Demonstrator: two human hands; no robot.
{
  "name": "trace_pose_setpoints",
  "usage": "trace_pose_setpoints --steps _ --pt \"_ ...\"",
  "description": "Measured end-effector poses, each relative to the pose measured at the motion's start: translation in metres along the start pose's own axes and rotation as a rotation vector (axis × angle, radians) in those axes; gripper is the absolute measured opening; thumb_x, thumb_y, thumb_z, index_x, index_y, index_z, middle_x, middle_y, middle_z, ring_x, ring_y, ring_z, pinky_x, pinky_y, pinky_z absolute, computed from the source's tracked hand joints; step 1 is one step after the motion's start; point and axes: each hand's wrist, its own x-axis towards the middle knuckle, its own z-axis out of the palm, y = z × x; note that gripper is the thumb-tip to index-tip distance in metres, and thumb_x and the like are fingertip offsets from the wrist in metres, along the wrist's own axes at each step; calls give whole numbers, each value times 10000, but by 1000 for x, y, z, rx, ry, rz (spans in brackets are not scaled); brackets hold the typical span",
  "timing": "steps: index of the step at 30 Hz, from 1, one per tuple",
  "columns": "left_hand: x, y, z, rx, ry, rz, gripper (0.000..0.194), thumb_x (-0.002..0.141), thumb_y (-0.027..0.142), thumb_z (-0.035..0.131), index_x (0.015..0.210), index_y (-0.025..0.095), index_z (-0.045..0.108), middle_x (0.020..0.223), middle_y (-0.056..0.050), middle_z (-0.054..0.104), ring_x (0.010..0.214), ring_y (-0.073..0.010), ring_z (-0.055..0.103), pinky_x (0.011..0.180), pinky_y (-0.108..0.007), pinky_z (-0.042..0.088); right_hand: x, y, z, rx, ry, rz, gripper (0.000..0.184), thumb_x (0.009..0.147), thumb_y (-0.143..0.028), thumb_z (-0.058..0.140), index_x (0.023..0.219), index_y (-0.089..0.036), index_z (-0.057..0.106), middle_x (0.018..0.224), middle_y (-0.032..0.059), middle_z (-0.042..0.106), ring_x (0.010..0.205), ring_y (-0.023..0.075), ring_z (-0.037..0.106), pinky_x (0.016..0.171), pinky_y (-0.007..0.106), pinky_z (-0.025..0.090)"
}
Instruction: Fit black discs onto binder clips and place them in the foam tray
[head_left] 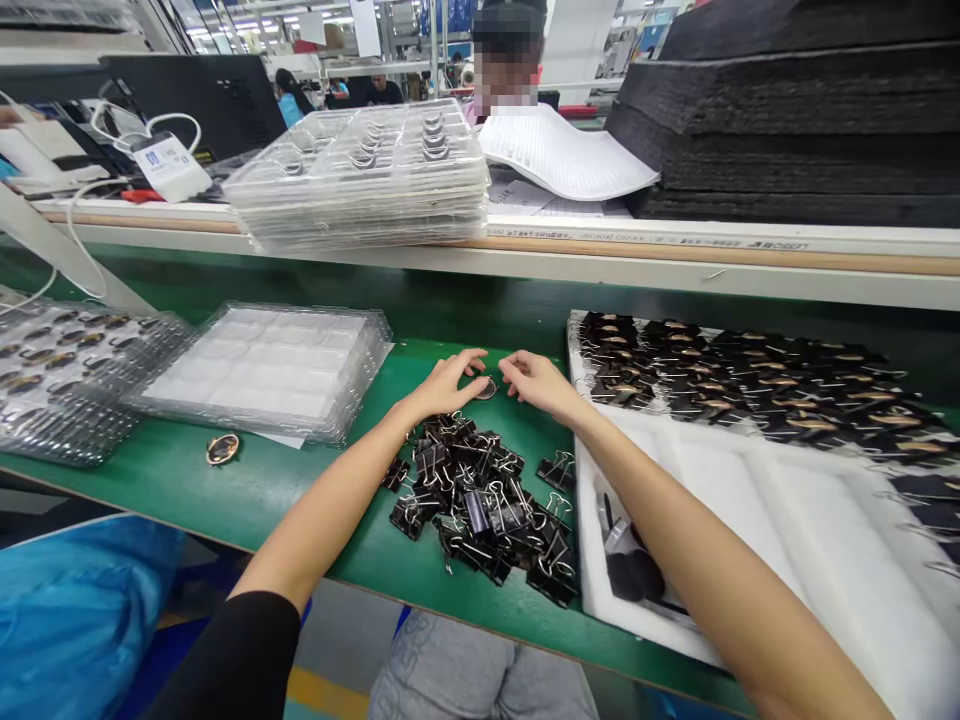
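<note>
"2 bare hands met over the green table (pixel 165 470). What did we see in them?"

"The left hand (pixel 452 382) had its thumb and fingers parted, with 1 small round part (pixel 487 388) just by the thumb tip. We could not tell whether it gripped the part. The right hand (pixel 531 380) had its fingers curled close by; we could not tell whether they pinched anything."

"And how did we think such a part was best handled?"

"By its rim, we judged: the left fingers steadying it, the right fingers working lightly so the face stayed free of smudges. We thought the heap of binder clips (pixel 487 505), just below the hands, could snag a wrist."

"Which containers did we note?"

"On our right, 1 white foam tray (pixel 720 500). Its far part held rows of black clips (pixel 697 385), with gold-toned edges showing among them; a near hollow held some black pieces (pixel 634 577) we could not name."

"And on our left?"

"2 stacks of clear trays. The outer stack (pixel 90 438) held dark oval pieces; the inner stack (pixel 251 370) showed white, divided pockets on top. 1 loose oval piece (pixel 223 449) lay on the table in front. On the shelf, another clear stack (pixel 360 222) held curved pieces in its top tray."
</note>
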Motion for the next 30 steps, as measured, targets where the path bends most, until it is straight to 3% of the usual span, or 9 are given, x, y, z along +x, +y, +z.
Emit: trace_pose_setpoints --steps 5,8,12,14,19,23,26,28,30 --pt "4 -8 5 26 51 13 468 952 400 616 1371 217 517 1279 -82 662 1094 -228 654 1004 -409 453 -25 -37 -36 -306 -489 -244 195 848 -234 710 1036 -210 756 1061 42 762 909 184 692 791 279 512" --pt "3 -7 3 -1 64 20 440 975 419 580 1356 206 526 1265 -85 670 1103 -221 649 1001 -394 467 -36 -48 -27 -500 -567 -222 278 797 -235 797 1074 -218 781 1062 52 777 928 211 702 769 285 505" --pt "1 -1 -2 34 31 47 499 933 448 636 1358 212 524 1282 -87 671 1127 -238 643 1026 -409 458 -33 -45 -13 -495 -615 -297 150 893 -214 711 993 -221 822 975 29 807 927 198 725 830 272 507" --pt "1 0 -3 63 8 46 553 886 442 690 1364 222 519 1295 -85 669 1144 -250 642 1032 -414 454 -28 -40 -20 -458 -557 -303 180 929 -216 664 975 -230 837 981 17 818 932 196 738 860 271 514" --pt "2 2 -4 77 -23 13 573 871 401 689 1384 238 494 1271 -68 696 1184 -266 638 1060 -437 426 -13 -20 -48 -466 -234 -277 257 907 -156 637 1037 -228 847 1064 31 816 1013 230 746 936 304 550" --pt "1 0 -4 58 -32 6 582 873 333 646 1417 242 460 1303 -66 691 1196 -266 631 1065 -442 409 -5 4 -43 -549 -211 -340 427 831 -4 551 1044 -232 842 1160 25 796 1145 232 718 1055 312 526" --pt "1 0 -4 82 -41 22 646 840 352 691 1435 259 457 1339 -70 668 1243 -289 600 1062 -439 410 -5 12 -37 -604 -216 -320 631 756 74 492 1216 -251 777 1259 27 761 1212 235 686 1067 329 515" --pt "1 0 -3 109 -48 20 660 831 365 706 1437 258 468 1318 -79 666 1237 -304 592 1040 -436 422 -6 8 -36 -601 -105 -286 682 749 76 468 1313 -221 709 1318 69 727 1230 249 669 1066 353 508" --pt "1 1 -3 125 -55 13 635 845 364 690 1434 253 481 1282 -82 674 1212 -310 594 1014 -436 432 -2 -2 -34 -551 67 -234 572 840 9 447 1343 -163 660 1340 128 696 1241 272 649 1081 391 489"
